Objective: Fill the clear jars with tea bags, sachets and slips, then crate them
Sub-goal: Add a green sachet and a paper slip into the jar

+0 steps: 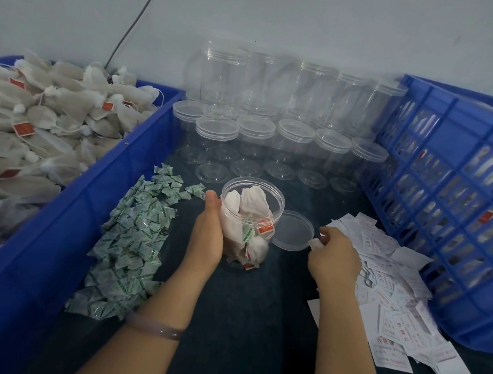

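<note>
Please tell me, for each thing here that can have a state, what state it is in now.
front jar: open, upright, part filled with tea bags.
lid: off, lying beside the front jar.
back jars: empty, lids on.
left hand: grips the front jar.
right hand: pinches a slip.
blue bin: heaped with tea bags.

Cool, flat light spreading over the worktop [245,318], shadows falling faint, stacked jars [276,81] along the back edge blurring, blue crate [459,134] at the right edge bowing with wide-angle distortion.
</note>
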A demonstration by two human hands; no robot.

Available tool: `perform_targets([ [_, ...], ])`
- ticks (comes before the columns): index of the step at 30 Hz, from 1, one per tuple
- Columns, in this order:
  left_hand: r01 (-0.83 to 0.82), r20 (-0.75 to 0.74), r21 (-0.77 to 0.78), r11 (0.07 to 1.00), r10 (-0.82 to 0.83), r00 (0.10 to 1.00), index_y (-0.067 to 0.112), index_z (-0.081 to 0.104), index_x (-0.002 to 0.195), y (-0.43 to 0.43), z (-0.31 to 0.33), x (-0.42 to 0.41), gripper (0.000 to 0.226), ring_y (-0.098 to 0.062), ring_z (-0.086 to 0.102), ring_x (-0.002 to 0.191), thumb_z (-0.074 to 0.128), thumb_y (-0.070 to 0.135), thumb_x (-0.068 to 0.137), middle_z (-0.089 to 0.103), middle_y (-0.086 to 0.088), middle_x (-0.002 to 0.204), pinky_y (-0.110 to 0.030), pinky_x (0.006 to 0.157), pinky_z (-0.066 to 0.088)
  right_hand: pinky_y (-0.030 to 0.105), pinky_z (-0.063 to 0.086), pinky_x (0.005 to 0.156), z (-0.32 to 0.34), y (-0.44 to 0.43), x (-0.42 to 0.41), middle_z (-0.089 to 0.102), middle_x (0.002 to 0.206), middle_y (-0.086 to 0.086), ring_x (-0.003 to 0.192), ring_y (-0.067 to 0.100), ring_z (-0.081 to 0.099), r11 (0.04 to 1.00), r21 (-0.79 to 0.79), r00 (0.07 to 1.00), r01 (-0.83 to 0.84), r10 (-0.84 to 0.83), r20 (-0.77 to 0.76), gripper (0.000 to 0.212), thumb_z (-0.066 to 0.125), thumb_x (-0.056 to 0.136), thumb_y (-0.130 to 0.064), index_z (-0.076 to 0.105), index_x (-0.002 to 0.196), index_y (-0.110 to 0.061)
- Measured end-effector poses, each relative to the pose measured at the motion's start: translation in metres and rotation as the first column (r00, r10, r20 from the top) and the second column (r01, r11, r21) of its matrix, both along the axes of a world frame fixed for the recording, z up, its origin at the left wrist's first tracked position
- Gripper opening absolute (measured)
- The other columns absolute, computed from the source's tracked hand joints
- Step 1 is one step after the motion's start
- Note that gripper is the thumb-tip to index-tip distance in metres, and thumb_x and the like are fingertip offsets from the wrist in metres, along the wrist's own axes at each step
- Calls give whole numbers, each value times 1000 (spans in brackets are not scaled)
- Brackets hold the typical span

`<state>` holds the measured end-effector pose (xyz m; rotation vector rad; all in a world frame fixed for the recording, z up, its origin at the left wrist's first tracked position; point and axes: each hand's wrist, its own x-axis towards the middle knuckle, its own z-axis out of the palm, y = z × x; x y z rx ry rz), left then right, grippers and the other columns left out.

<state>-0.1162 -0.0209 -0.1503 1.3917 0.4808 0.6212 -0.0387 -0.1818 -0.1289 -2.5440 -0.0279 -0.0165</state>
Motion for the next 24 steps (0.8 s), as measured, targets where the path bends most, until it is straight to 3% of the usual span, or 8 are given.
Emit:
perform_targets([
  [5,-4,2,-4,1000,4,1000,29,69,85,0,-1,0,63,19,60,73,13,52,102,71,22,75,3,57,38,39,39,99,1,-3,-1,63,126,10,117,30,56,987,158,990,20,-42,135,45,53,90,4,57,132,-11],
  [8,-10,-5,-11,1000,9,1000,30,69,86,0,-2,0,62,17,61,77,14,54,101,72,17,83,0,61,40,34,41,95,1,-3,-1,60,129,14,116,30,56,977,213,993,9,-34,116,51,55,87,10,56,134,-9],
  [13,7,3,1,1000,-7,1000,30,68,85,0,1,-1,61,18,61,76,14,52,102,71,25,76,2,58,39,41,35,104,-2,-2,1,53,138,13,129,34,41,998,-60,999,-31,30,-23,48,57,92,-6,52,137,-20],
  [15,8,2,-8,1000,-8,1000,30,69,85,0,0,0,62,17,62,77,14,52,102,72,21,78,1,60,41,43,33,106,-1,-3,2,51,139,12,131,34,38,992,-120,998,-41,35,-58,44,55,95,-11,53,136,-24],
  [18,15,1,-19,1000,-15,1000,30,68,88,0,-1,1,61,14,63,82,13,52,101,72,15,88,-4,66,42,44,32,106,1,-2,2,52,139,10,131,34,36,989,-138,997,-44,34,-74,43,53,96,-12,53,136,-27],
  [24,16,-6,-26,1000,-17,1000,31,68,86,0,0,0,60,16,62,80,14,53,101,72,19,83,-2,64,42,44,34,106,1,-1,1,58,131,8,127,33,43,995,-98,999,-29,24,-47,40,54,93,-7,59,128,-26],
])
